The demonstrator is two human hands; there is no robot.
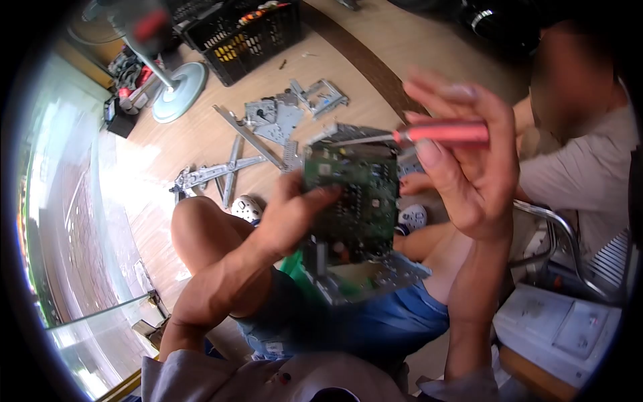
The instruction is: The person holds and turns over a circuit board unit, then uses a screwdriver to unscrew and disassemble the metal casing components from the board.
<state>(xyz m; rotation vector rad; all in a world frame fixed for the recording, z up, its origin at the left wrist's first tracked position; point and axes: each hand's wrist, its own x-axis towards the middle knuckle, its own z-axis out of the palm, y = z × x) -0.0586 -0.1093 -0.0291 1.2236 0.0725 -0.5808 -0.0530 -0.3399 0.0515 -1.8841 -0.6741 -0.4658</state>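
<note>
My left hand [293, 211] grips the left edge of a green circuit board [355, 201], its thumb lying over the face. The board is fixed to a grey metal frame [362, 281] whose lower part hangs above my lap. In my right hand [472, 154] is a screwdriver with a red handle [452, 133], held between thumb and fingers. Its thin shaft [365, 140] points left across the top edge of the board. Whether the tip touches the board or a screw is too blurred to tell. Something green shows behind the board, partly hidden.
Loose metal brackets and plates [274, 117] lie on the floor ahead. Beyond them stand a black plastic crate [244, 43] and a fan base [179, 92]. Another person [576, 154] sits close on my right, near a metal chair tube [569, 234] and a white casing [556, 328]. Glass panels [80, 268] stand left.
</note>
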